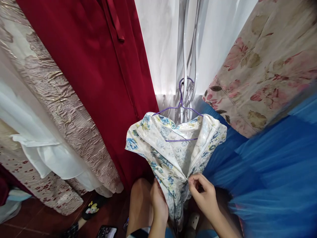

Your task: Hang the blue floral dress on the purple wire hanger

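A white dress (170, 165) with blue and yellow flowers hangs in front of me on a purple wire hanger (181, 104). Its zipper opening (186, 178) gapes in a V from the neckline, showing the paler inside of the fabric. At the bottom of the V, my right hand (203, 191) is closed in a pinch on the zipper pull, which is mostly covered by the fingertips. Lower on the left, my left hand (158, 203) grips the side of the dress, its fingers partly behind the cloth.
Long garments surround the dress: a dark red one (99, 66) on the left, a blue one (272, 172) on the right, and a pink-flowered one (260, 79). White metal rods (185, 49) stand behind the hanger. A phone (107, 231) and a slippered foot (91, 208) are on the floor.
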Action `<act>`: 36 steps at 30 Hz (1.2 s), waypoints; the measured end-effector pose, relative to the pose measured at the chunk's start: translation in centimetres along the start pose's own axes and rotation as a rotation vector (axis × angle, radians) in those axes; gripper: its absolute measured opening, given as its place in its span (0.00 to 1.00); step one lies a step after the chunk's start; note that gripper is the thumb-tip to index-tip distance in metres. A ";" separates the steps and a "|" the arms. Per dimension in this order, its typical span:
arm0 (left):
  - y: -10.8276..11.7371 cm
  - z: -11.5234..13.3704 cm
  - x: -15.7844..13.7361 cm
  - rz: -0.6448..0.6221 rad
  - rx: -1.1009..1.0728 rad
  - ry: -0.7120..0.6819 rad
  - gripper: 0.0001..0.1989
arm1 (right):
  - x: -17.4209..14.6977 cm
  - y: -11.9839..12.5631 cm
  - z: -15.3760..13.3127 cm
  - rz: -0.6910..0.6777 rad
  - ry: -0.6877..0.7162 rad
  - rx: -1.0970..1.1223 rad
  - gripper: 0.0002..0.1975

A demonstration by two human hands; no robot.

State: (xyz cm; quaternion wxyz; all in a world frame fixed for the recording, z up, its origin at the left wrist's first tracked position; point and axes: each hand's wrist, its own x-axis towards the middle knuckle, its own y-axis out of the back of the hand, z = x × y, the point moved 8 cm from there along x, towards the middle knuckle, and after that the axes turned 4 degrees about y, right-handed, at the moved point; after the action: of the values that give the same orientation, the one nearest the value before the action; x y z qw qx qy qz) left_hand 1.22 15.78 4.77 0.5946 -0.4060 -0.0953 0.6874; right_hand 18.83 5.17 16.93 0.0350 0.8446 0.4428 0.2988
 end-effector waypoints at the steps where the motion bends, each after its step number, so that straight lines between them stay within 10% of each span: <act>1: 0.4 0.9 0.4 0.031 0.027 -0.083 0.13 | -0.2 0.4 -0.2 0.015 0.029 -0.008 0.06; 4: 0.3 4.3 -0.9 0.058 0.303 -0.493 0.10 | -0.5 1.0 -0.5 0.000 0.090 -0.012 0.05; 11: -6.2 2.8 -9.7 -0.401 0.882 -0.995 0.08 | -1.0 -0.4 -2.6 -0.184 0.132 0.078 0.06; 18: -7.9 1.6 -10.2 -0.666 0.898 -0.775 0.06 | 1.6 0.9 -4.8 -0.167 0.214 0.002 0.06; 29: -8.4 2.8 -11.1 -0.866 1.210 -0.730 0.09 | 17.8 6.6 -14.4 0.193 0.597 -0.257 0.08; 36: -8.1 1.5 -10.0 -0.902 1.257 -0.648 0.08 | 16.9 6.0 -15.0 0.275 0.522 -0.115 0.07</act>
State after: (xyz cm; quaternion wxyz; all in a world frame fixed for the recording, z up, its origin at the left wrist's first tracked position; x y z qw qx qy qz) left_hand 5.82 9.59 15.16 0.8713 0.2954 -0.0138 0.3917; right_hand 22.43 11.42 39.20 -0.0729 0.7880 0.3004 0.5324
